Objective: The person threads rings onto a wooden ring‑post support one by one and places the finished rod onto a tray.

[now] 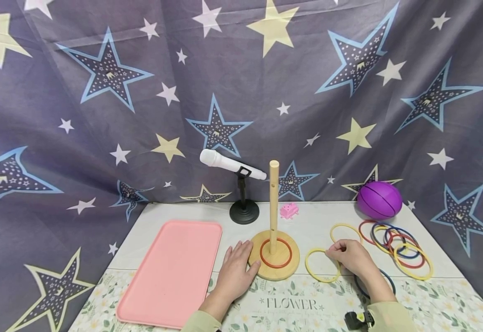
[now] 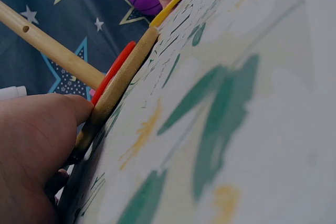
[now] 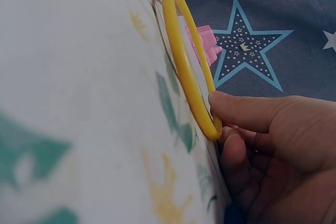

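Note:
A round wooden base (image 1: 276, 275) with an upright wooden post (image 1: 273, 198) stands near the middle of the table. A red ring (image 2: 113, 72) lies flat on the base around the post. My left hand (image 1: 236, 271) rests at the base's left side, fingers stretched forward, thumb against the rim. To the right of the base, my right hand (image 1: 354, 258) pinches a yellow ring (image 3: 184, 69) between thumb and fingers at its right side. In the right wrist view this ring is low over the cloth, and nothing else is in that hand.
A pink tray (image 1: 170, 272) lies left. Behind the base are a microphone (image 1: 233, 164) on a black stand (image 1: 244, 213) and a small pink toy (image 1: 289, 210). A purple ball (image 1: 379, 200) sits back right, near several loose rings (image 1: 426, 275). A dark blue ring (image 1: 392, 285) lies partly under my right forearm.

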Motion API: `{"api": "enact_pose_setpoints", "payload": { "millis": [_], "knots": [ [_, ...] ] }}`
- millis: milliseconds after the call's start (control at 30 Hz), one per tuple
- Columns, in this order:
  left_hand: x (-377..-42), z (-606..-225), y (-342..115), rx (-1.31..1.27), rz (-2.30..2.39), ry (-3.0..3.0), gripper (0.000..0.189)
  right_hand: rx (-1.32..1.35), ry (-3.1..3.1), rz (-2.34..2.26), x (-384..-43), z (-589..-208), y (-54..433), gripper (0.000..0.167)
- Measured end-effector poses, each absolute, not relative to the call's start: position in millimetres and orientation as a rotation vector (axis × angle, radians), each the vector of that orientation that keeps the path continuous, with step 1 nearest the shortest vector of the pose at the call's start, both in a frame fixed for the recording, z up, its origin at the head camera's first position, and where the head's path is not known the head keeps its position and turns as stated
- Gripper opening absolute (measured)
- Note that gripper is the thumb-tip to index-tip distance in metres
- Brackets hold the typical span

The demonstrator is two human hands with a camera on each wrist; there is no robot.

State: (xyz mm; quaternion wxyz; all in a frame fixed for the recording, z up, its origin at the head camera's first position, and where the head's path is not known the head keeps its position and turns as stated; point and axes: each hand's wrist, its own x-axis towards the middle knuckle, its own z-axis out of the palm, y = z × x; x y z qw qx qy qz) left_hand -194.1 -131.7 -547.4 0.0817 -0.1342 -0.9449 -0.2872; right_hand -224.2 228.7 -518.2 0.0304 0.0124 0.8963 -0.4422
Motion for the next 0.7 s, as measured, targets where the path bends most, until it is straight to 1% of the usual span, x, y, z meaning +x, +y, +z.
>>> {"api": "enact_pose_setpoints", "payload": {
  "millis": [333, 700],
  "knots": [
    [-193.6, -547.1, -131.8, -0.4, -0.863, -2.826, 0.064, 0.025, 2.747, -1.388, -222.2, -516.8, 228.4, 0.017],
    [-193.7, -547.2, -131.5, -0.406, -0.866, -2.819, 0.063, 0.083, 2.669, -1.52, -225.5, -517.2, 230.1, 0.019]
  ]
}}
